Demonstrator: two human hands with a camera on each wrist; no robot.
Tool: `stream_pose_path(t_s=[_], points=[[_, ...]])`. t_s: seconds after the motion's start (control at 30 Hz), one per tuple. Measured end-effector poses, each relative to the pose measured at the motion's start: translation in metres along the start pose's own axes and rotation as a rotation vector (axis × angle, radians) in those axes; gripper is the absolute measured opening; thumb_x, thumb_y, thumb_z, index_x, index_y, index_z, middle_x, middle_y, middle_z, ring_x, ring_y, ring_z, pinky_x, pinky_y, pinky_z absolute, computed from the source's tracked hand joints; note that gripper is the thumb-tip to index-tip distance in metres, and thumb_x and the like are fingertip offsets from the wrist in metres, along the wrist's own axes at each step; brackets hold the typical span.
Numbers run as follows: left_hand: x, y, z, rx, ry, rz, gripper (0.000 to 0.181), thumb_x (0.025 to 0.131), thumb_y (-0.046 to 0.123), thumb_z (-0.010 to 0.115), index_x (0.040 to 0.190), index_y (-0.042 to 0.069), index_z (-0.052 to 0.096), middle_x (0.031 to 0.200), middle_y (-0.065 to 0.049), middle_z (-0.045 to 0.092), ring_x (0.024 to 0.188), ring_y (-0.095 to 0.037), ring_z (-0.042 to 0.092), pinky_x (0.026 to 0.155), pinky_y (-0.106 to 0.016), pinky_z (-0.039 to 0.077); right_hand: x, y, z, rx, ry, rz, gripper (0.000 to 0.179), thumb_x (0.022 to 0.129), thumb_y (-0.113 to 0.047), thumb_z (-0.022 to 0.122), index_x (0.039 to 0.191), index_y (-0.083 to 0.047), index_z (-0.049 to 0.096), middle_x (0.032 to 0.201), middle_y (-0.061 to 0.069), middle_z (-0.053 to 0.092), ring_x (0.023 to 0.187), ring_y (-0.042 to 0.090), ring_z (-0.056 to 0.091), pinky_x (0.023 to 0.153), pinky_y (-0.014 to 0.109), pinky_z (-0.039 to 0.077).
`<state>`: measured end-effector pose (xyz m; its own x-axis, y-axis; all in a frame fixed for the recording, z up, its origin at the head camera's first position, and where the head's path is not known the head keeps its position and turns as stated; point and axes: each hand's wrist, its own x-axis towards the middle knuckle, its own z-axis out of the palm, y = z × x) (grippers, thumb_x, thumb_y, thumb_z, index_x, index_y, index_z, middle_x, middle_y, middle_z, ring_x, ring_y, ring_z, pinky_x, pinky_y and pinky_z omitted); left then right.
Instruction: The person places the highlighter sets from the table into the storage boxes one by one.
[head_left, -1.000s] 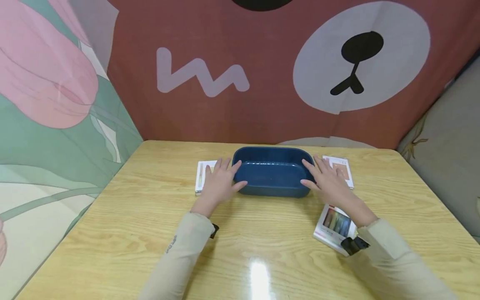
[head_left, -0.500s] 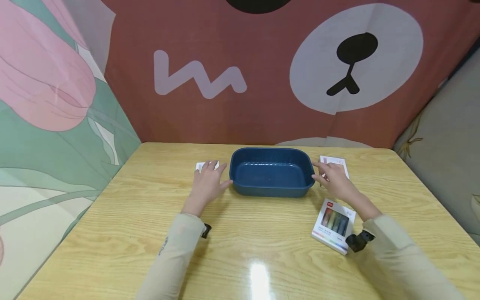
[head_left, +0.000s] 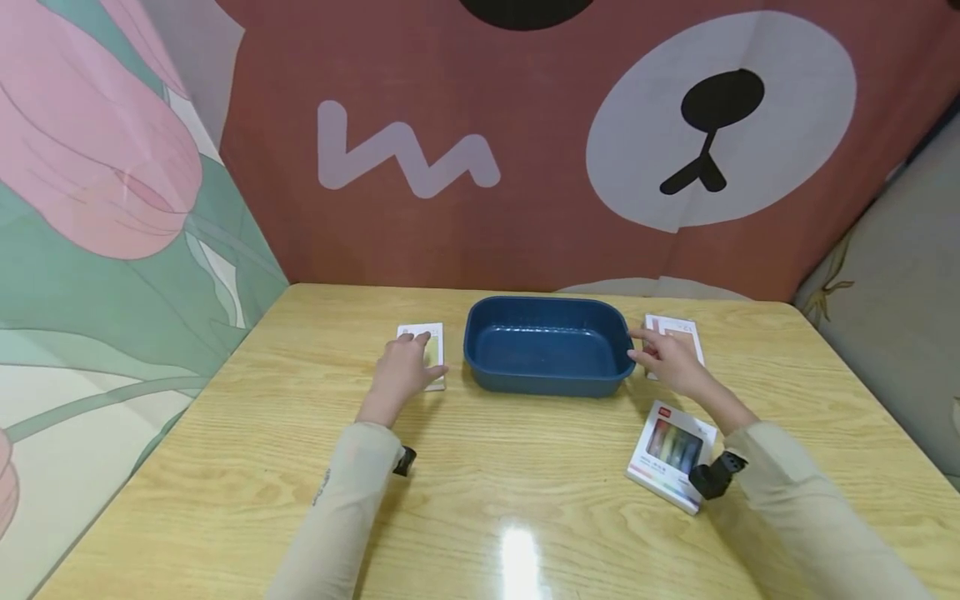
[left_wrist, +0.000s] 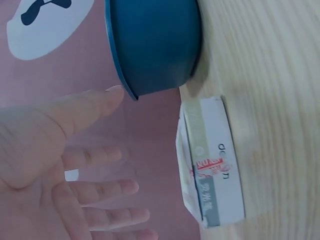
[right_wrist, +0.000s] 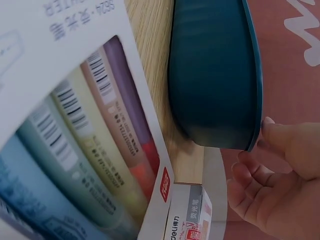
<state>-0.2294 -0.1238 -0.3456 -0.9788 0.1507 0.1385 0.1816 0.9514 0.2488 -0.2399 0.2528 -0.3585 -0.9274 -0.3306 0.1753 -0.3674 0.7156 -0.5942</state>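
A dark blue plastic basin sits at the back middle of the table. My left hand hovers over a white highlighter box left of the basin, palm down with fingers spread. In the left wrist view that box stands apart from the hand, below the fingers. At the basin's right rim is my right hand, thumb and index fingertip right at the edge, its other fingers loosely bent. Partly behind this hand lies another white highlighter box. Nothing lies inside the basin.
A third highlighter box, with coloured pens behind its window, lies tilted under the right wrist. The wooden table meets a wall printed with a cartoon face just behind the basin. A flowered wall borders the left side.
My left hand has left the basin's left edge and moved left above the box there. My right hand has drawn back from over the basin to its right rim. The basin stays in place.
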Motion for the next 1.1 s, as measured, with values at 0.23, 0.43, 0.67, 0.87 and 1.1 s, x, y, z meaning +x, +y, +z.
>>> stream_pose_path(t_s=[0.23,0.43,0.67,0.87,1.1], points=[[0.008,-0.008,0.003,-0.067,-0.119,-0.103,0.070,0.079,0.036,0.067,0.124,-0.012,0.043,0.113,-0.032,0.048,0.101,-0.045,0.048,0.085,-0.047,0.040,0.003,0.001,0.001,0.003,-0.001,0.023,0.038,0.090,-0.004,0.052,0.121,0.015,0.044,0.057,0.006,0.045,0.047,0.013,0.035,0.045,0.026,0.031],[0.017,-0.012,0.008,-0.079,-0.250,-0.215,0.075,0.079,0.042,0.065,0.121,-0.016,0.042,0.105,-0.030,0.054,0.093,-0.039,0.054,0.080,-0.044,0.043,0.004,0.002,0.001,0.008,0.022,0.043,0.038,0.087,-0.002,0.056,0.120,0.015,0.046,0.073,0.017,0.059,0.055,0.022,0.049,0.048,0.027,0.039],[0.021,-0.015,0.016,-0.055,-0.315,-0.233,0.054,0.077,0.048,0.064,0.082,-0.005,0.058,0.088,-0.017,0.053,0.066,-0.021,0.049,0.063,-0.034,0.044,0.006,0.001,0.000,0.095,-0.003,0.112,0.039,0.087,-0.001,0.055,0.121,0.016,0.045,0.073,0.013,0.058,0.058,0.029,0.054,0.048,0.027,0.043],[0.022,-0.013,0.021,-0.053,-0.297,-0.271,0.080,0.075,0.048,0.065,0.116,-0.017,0.042,0.115,-0.028,0.047,0.085,-0.030,0.054,0.075,-0.039,0.045,0.007,0.001,0.000,0.139,-0.014,0.148,0.040,0.088,-0.001,0.054,0.122,0.015,0.043,0.072,0.009,0.058,0.059,0.030,0.056,0.049,0.032,0.046],[0.026,-0.010,0.025,-0.065,-0.233,-0.312,0.105,0.072,0.039,0.071,0.134,-0.019,0.008,0.115,-0.037,0.044,0.105,-0.041,0.048,0.086,-0.044,0.041,0.007,0.001,0.000,0.138,-0.020,0.161,0.040,0.088,-0.001,0.053,0.123,0.016,0.043,0.071,0.009,0.058,0.059,0.030,0.056,0.048,0.031,0.046]])
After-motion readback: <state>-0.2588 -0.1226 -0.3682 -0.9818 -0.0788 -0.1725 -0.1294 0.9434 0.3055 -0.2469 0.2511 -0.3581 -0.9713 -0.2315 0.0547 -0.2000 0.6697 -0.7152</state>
